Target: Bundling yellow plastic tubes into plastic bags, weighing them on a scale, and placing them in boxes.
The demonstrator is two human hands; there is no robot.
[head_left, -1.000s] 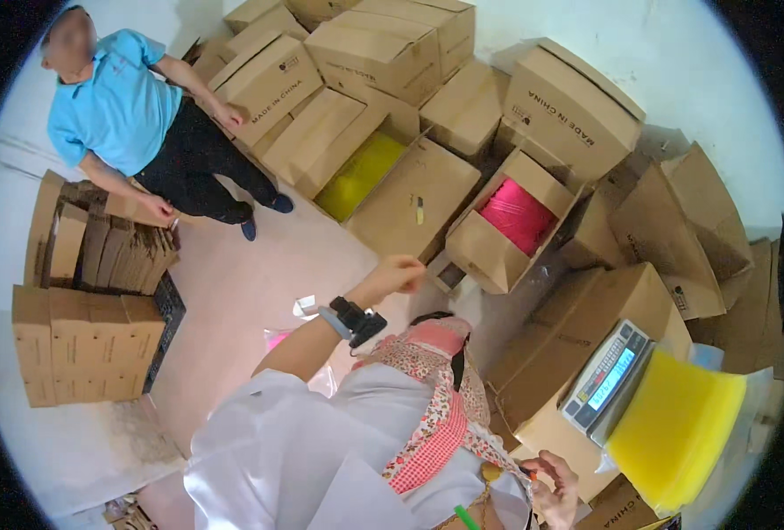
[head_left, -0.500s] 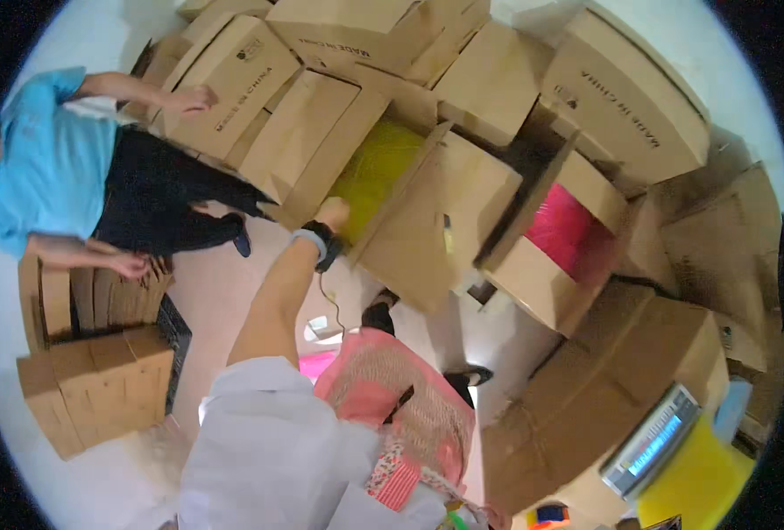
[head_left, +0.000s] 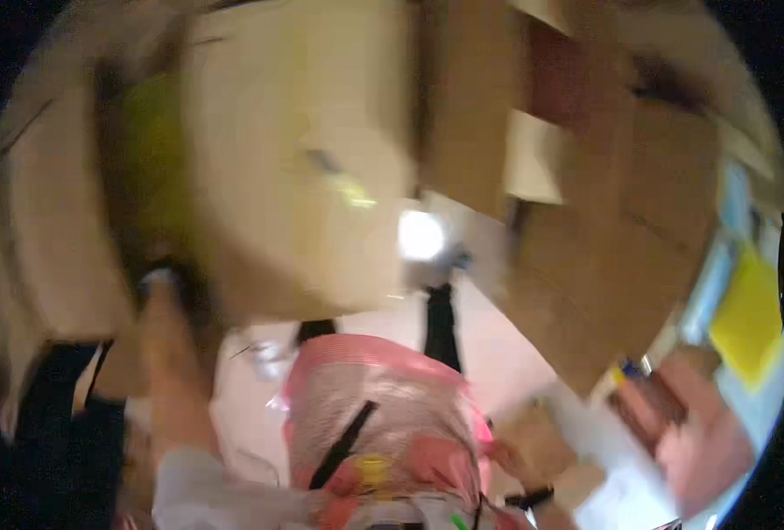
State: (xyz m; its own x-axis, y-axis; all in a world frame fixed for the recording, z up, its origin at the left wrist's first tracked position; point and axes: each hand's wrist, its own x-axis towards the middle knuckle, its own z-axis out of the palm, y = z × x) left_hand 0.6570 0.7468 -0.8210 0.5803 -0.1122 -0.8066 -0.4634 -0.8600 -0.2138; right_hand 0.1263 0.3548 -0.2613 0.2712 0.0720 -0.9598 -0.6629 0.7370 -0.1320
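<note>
My left forearm reaches up into an open cardboard box [head_left: 295, 168] with yellow-green contents [head_left: 158, 150]. Past the watch band [head_left: 159, 276], my left hand is lost in shadow and blur, so its fingers do not show. A pink mesh-like bag [head_left: 321, 397] hangs in front of my body, its wide rim facing away from me. By the bag's right edge is my right hand [head_left: 514, 464], a dark band at its wrist. Motion smears its fingers, and whether they grip the bag cannot be made out.
Brown cartons [head_left: 622, 203] crowd the right side, one with dark red contents [head_left: 560, 75]. A yellow sheet-like thing [head_left: 750, 318] lies at the far right, near a blurred reddish-pink shape [head_left: 701, 442]. At the lower left stands a person in dark trousers [head_left: 65, 433].
My view has swung closer over the boxes and blurred. My left arm has gone deeper into the box with yellow-green contents. My right hand has come into view beside the pink bag.
</note>
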